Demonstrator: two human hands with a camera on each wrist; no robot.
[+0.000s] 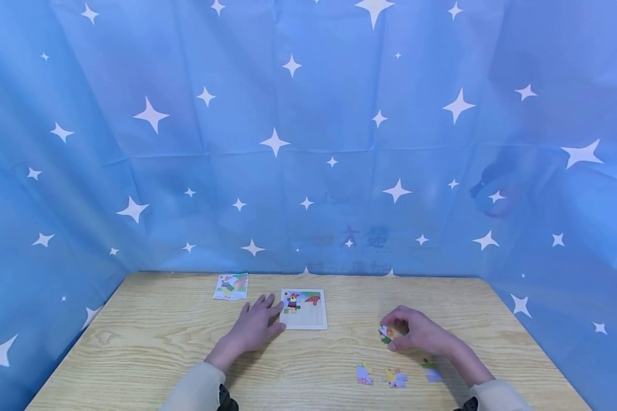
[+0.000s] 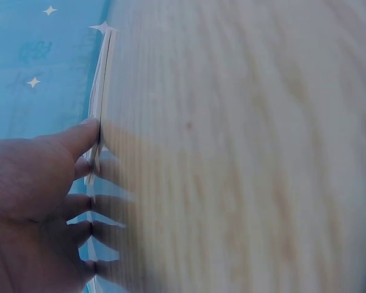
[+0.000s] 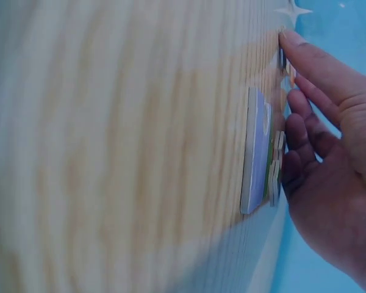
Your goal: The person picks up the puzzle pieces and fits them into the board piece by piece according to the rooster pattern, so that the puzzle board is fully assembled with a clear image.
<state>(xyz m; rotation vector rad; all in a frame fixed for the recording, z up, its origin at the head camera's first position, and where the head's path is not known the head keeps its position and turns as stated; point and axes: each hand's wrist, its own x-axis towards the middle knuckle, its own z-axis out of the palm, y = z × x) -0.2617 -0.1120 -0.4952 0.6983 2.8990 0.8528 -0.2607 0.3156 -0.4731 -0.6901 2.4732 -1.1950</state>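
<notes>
A white puzzle board (image 1: 305, 319) lies on the table with several joined pieces along its top and left, showing a rooster and a red shape. My left hand (image 1: 255, 325) rests on the table, its spread fingers and thumb at the board's left edge. Over on the right, my right hand (image 1: 416, 331) pinches a small colourful puzzle piece (image 1: 385, 333) between thumb and fingers, low at the table. Nearer me lie a purple and yellow puzzle piece (image 1: 364, 374), a yellow and lavender one (image 1: 395, 378) and a green and lavender one (image 1: 433, 372).
A printed picture card (image 1: 231, 286) lies at the back left, beyond my left hand. The wooden table (image 1: 149, 337) ends at a blue curtain (image 1: 308, 188) with white stars, which hangs along the back and both sides.
</notes>
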